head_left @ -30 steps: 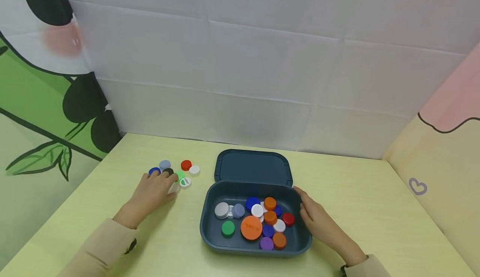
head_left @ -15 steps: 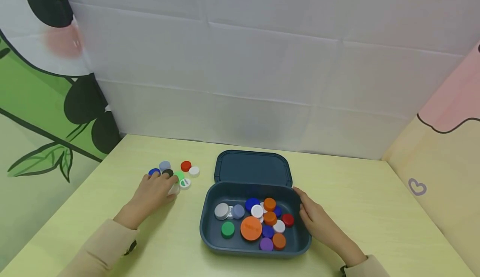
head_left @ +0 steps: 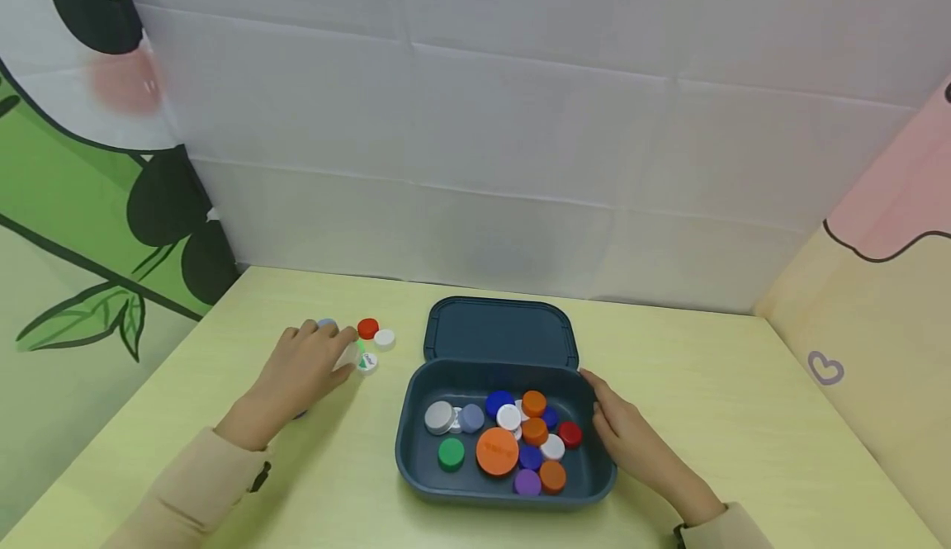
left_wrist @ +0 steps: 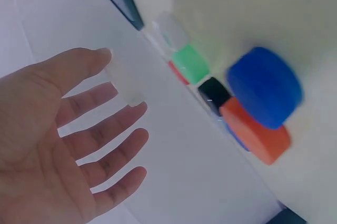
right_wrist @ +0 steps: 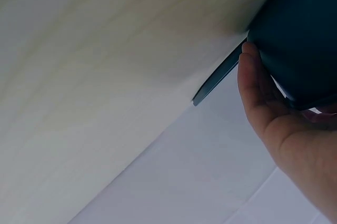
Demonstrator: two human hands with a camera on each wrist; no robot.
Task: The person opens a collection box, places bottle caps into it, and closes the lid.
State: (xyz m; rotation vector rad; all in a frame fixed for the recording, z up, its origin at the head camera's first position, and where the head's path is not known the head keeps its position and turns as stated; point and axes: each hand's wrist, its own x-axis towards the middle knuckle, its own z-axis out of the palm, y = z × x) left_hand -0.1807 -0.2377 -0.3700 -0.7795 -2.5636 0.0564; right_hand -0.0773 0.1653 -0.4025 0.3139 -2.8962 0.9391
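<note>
My left hand [head_left: 300,371] pinches a translucent whitish bottle cap [left_wrist: 124,80] between thumb and fingertips, raised above the table; the other fingers are spread. Under and around it lie loose bottle caps: a red cap [head_left: 367,328], a white cap [head_left: 384,339], a printed white cap [head_left: 367,362], plus green, black, orange and blue cap [left_wrist: 263,87] in the left wrist view. At the right side of a dark blue plastic box [head_left: 505,501], my right hand [head_left: 635,442] grips the wall, fingers along the outside and thumb at the rim. Inside the box sit several coloured caps, including a large orange cap [head_left: 497,451].
A dark blue lid [head_left: 501,330] lies flat behind the box, next to its back edge. The pale yellow table [head_left: 743,400] ends at a white back wall [head_left: 505,120]. Printed side panels stand left and right.
My left hand has risen from the pile with the translucent cap and shifted slightly; the caps underneath are now mostly covered by it. The right hand and box have stayed put.
</note>
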